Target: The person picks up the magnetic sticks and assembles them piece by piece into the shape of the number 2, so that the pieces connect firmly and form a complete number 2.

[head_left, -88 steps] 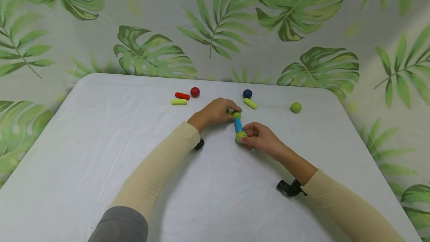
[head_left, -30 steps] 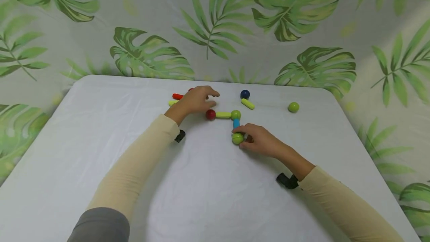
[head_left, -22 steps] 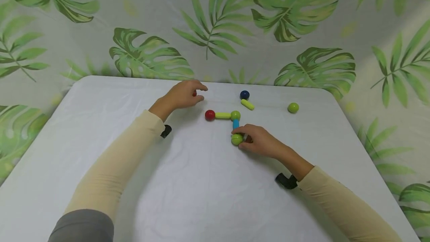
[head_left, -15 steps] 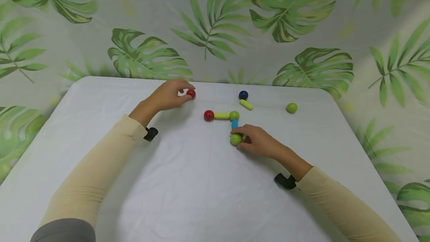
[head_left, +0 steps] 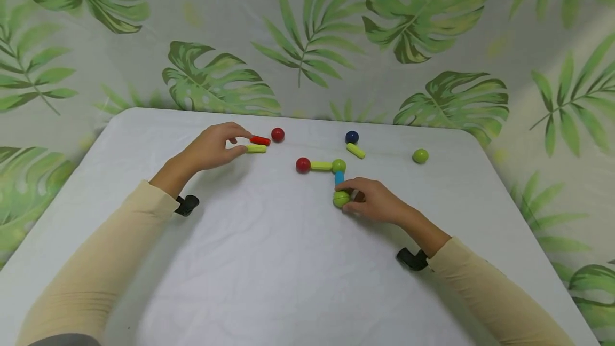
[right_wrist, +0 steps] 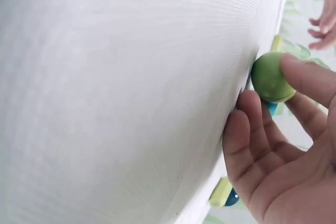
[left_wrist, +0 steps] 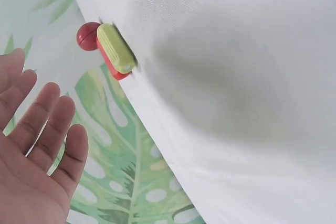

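My right hand (head_left: 377,200) pinches a green ball (right_wrist: 270,77) at the near end of a blue rod (head_left: 339,177). The rod's far end meets another green ball (head_left: 338,165). From there a yellow-green rod (head_left: 321,166) runs left to a red ball (head_left: 303,165), giving an L shape on the table. My left hand (head_left: 211,146) holds nothing, its fingers relaxed and spread in the left wrist view. Its fingertips overlap the ends of a loose red rod (head_left: 260,141) and a loose yellow-green rod (head_left: 257,149) in the head view. A loose red ball (head_left: 277,134) lies just beyond them.
Farther back on the white-covered table (head_left: 269,260) sit a dark blue ball (head_left: 352,137) and a yellow-green rod (head_left: 355,150). A loose green ball (head_left: 420,156) rests to the right. Leaf-printed cloth (head_left: 307,41) rises behind the table's far edge.
My left hand has left the L-shaped piece, passed over the loose red ball and drawn back leftward to the loose rods, uncovering them. My right hand keeps its place at the near green ball.
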`<control>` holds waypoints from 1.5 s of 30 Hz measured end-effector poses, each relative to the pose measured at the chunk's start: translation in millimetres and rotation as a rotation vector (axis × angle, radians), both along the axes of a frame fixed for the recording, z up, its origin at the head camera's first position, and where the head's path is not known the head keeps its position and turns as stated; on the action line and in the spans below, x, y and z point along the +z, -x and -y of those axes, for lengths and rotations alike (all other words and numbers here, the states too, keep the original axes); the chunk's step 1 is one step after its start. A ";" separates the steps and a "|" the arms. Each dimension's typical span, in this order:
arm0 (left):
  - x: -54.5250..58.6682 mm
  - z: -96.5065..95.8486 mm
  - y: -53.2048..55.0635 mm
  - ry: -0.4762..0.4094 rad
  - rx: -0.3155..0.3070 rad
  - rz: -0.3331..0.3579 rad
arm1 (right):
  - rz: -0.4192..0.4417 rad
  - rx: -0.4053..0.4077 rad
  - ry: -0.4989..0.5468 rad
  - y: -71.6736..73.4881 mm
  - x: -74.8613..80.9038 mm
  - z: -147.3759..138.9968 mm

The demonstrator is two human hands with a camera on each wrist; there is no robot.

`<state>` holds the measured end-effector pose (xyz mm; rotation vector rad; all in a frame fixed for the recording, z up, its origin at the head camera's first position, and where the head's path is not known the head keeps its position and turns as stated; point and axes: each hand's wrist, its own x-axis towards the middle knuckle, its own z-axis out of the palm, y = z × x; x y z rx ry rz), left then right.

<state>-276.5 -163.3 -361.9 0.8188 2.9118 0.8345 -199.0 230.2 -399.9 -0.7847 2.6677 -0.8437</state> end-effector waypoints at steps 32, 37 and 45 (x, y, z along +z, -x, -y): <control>-15.8 20.1 -26.1 -0.042 0.033 0.034 | 0.027 -0.039 0.055 2.2 1.3 -3.1; -22.0 14.3 -19.7 -0.005 0.059 0.075 | 0.029 -0.043 0.061 1.9 0.4 -1.3; -26.2 -2.1 0.6 0.058 0.126 0.063 | 0.020 -0.016 0.064 3.3 0.4 0.9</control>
